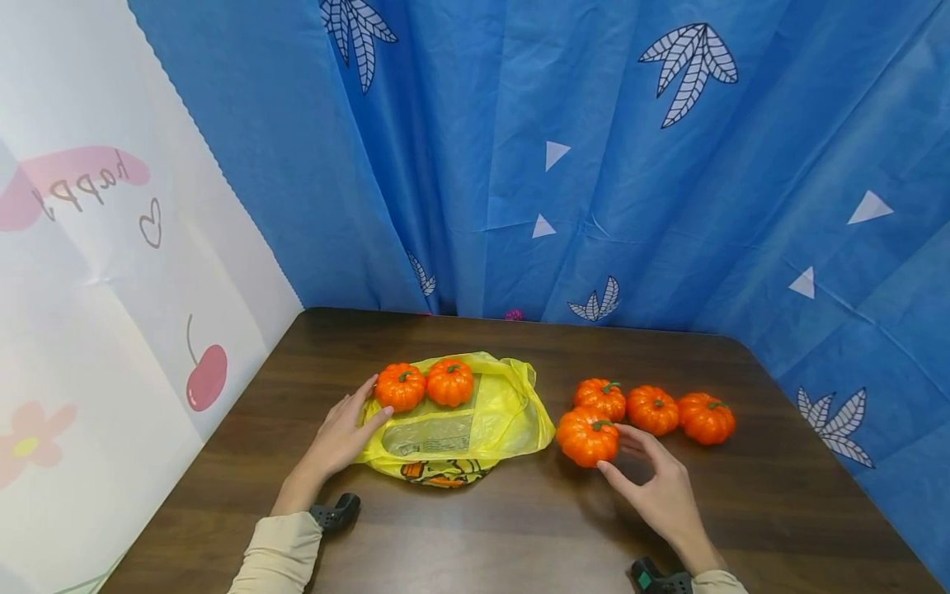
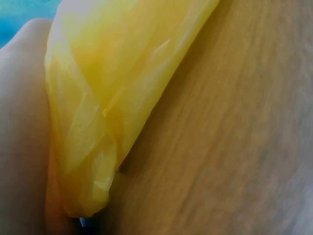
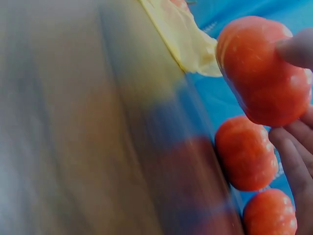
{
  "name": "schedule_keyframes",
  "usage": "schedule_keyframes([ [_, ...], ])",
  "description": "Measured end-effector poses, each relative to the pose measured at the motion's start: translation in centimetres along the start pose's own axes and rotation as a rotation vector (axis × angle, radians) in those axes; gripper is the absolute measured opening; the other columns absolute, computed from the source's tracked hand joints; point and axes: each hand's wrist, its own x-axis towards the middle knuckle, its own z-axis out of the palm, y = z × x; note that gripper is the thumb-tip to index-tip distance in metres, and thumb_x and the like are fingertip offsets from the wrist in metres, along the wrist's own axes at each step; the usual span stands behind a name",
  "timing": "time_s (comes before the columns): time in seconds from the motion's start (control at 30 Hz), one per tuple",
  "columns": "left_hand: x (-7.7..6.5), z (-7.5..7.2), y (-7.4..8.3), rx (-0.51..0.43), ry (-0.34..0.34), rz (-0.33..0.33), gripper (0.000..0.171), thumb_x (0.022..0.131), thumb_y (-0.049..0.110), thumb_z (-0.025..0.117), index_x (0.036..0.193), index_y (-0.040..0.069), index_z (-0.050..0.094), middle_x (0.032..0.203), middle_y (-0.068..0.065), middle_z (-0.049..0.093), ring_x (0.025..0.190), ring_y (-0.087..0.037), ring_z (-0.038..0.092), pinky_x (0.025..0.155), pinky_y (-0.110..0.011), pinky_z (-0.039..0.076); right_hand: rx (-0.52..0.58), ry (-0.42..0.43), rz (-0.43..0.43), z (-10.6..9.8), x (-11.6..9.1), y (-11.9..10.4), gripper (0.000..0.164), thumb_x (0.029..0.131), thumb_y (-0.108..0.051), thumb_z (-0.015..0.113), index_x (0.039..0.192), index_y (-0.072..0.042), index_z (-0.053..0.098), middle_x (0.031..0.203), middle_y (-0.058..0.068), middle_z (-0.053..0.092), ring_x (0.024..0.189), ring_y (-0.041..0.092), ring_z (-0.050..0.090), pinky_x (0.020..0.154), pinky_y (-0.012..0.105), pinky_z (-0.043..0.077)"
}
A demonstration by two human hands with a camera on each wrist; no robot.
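Note:
My right hand (image 1: 653, 487) grips a small orange pumpkin (image 1: 586, 437) with a green stem, thumb and fingers at its right side. In the right wrist view the held pumpkin (image 3: 259, 68) is raised above the wooden table. A yellow plastic bag (image 1: 515, 417) lies with its mouth spread. Two pumpkins, the left one (image 1: 401, 388) and the right one (image 1: 449, 382), sit at its far left part. My left hand (image 1: 343, 433) rests at the bag's left edge, fingers extended beside the left pumpkin. In the left wrist view, yellow plastic (image 2: 102, 98) covers much of the hand.
Behind the held pumpkin stands a row of three more pumpkins: left (image 1: 597, 396), middle (image 1: 652, 410) and right (image 1: 707, 418). The dark wooden table (image 1: 475, 544) ends at a blue curtain (image 1: 505, 165) behind and a white patterned sheet (image 1: 111, 272) on the left.

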Motion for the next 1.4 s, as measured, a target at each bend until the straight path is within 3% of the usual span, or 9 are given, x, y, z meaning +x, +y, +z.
schedule_keyframes([
  [0.27, -0.1, -0.1, 0.1, 0.008, -0.003, -0.001, 0.084, 0.104, 0.063, 0.044, 0.165, 0.012, 0.019, 0.165, -0.021, 0.033, 0.154, -0.049, 0.019, 0.122, -0.070, 0.010, 0.003, -0.056, 0.022, -1.2, -0.1, 0.5, 0.058, 0.076, -0.013, 0.093, 0.128, -0.017, 0.068, 0.122, 0.004, 0.074, 0.102, -0.004, 0.066, 0.090, 0.004, 0.047],
  [0.57, -0.1, -0.2, 0.2, 0.008, -0.007, -0.004, 0.085, 0.104, 0.064, 0.044, 0.166, 0.012, 0.019, 0.166, -0.021, 0.032, 0.154, -0.050, 0.019, 0.122, -0.071, 0.011, -0.042, -0.125, 0.049, -1.8, -0.2, 1.2, 0.054, 0.079, -0.021, 0.092, 0.127, -0.015, 0.068, 0.121, 0.006, 0.074, 0.101, 0.000, 0.068, 0.087, 0.005, 0.049],
  [0.83, 0.0, -0.1, 0.1, 0.003, -0.009, -0.006, 0.084, 0.103, 0.064, 0.044, 0.165, 0.012, 0.019, 0.165, -0.021, 0.033, 0.154, -0.050, 0.019, 0.122, -0.071, 0.011, -0.080, -0.154, 0.080, -2.4, -0.2, 1.8, 0.054, 0.080, -0.024, 0.091, 0.127, -0.013, 0.067, 0.120, 0.008, 0.075, 0.101, 0.006, 0.070, 0.086, 0.005, 0.049],
  [1.4, 0.1, 0.1, -0.1, 0.004, 0.002, 0.004, 0.084, 0.103, 0.062, 0.046, 0.165, 0.012, 0.020, 0.165, -0.020, 0.034, 0.154, -0.047, 0.021, 0.124, -0.068, 0.010, -0.097, -0.204, 0.110, -3.1, -0.2, 2.1, 0.052, 0.082, -0.026, 0.089, 0.127, -0.012, 0.067, 0.123, 0.008, 0.073, 0.101, 0.006, 0.070, 0.084, 0.008, 0.052],
])
